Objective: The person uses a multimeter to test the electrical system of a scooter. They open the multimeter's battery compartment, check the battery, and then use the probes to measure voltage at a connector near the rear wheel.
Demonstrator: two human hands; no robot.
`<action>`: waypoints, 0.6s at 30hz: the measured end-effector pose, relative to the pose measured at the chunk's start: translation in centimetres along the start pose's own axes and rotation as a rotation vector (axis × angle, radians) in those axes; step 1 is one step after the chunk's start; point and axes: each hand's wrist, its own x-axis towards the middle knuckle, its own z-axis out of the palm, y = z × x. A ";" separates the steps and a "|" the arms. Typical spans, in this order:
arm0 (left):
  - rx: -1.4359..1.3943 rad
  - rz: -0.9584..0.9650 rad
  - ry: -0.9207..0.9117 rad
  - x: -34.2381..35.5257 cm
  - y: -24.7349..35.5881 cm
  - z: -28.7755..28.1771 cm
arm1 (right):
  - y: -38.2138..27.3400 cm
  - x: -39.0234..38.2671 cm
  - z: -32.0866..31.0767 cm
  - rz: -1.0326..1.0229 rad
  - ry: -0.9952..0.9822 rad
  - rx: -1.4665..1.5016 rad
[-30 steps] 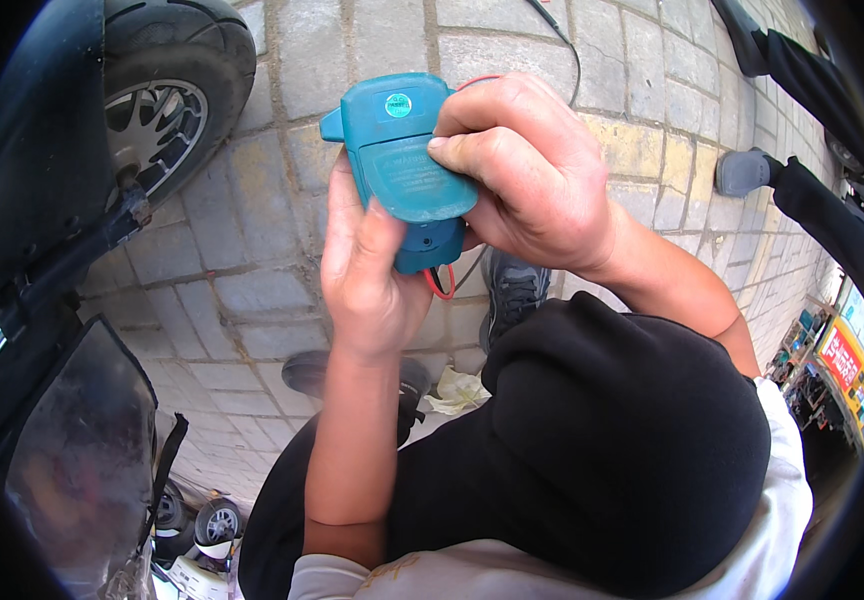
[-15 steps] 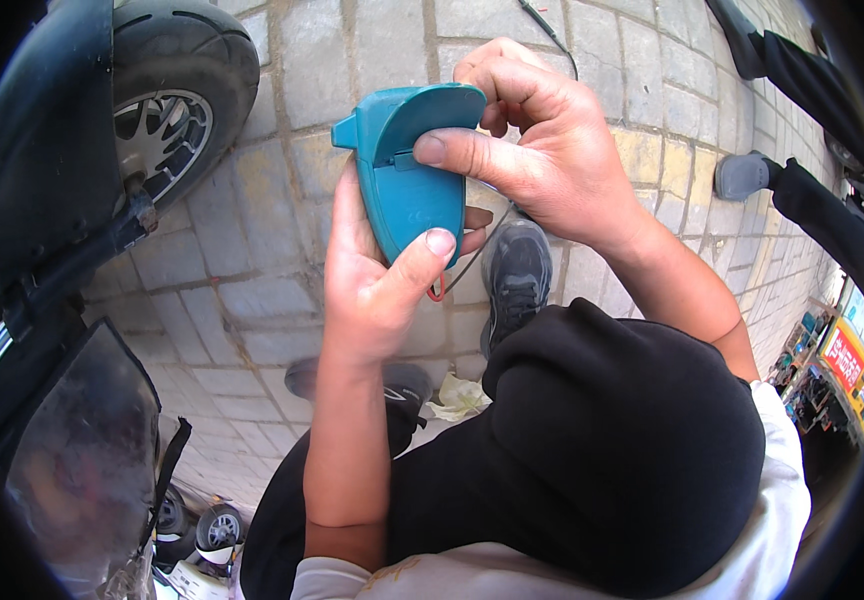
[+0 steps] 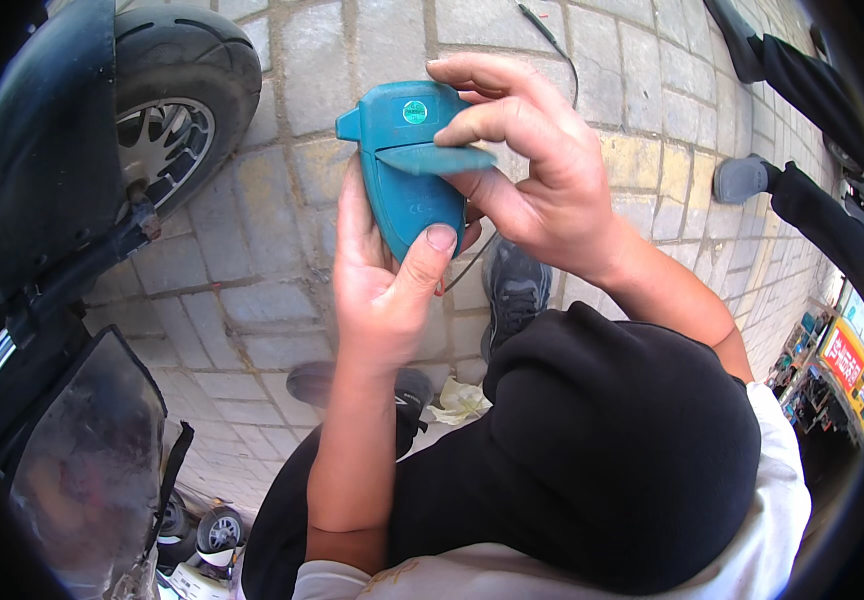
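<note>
The left hand [image 3: 382, 285] grasps the lower body of the teal device [image 3: 400, 205], probably light and rigid, best cupped there. The right hand [image 3: 557, 180] has its fingers [image 3: 502, 120] around the thin, likely flexible flap [image 3: 427, 159], above paving [image 3: 297, 75].
</note>
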 end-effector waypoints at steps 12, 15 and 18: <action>-0.001 0.074 0.076 -0.1 -0.3 -0.3 | -0.3 -3.1 1.0 0.149 0.171 0.196; 0.005 0.102 0.071 -0.2 -0.3 0.0 | -1.0 -3.3 1.0 0.505 0.123 0.629; 0.034 0.113 0.063 -0.4 -0.4 -0.2 | -1.0 -3.4 0.6 0.577 0.019 0.850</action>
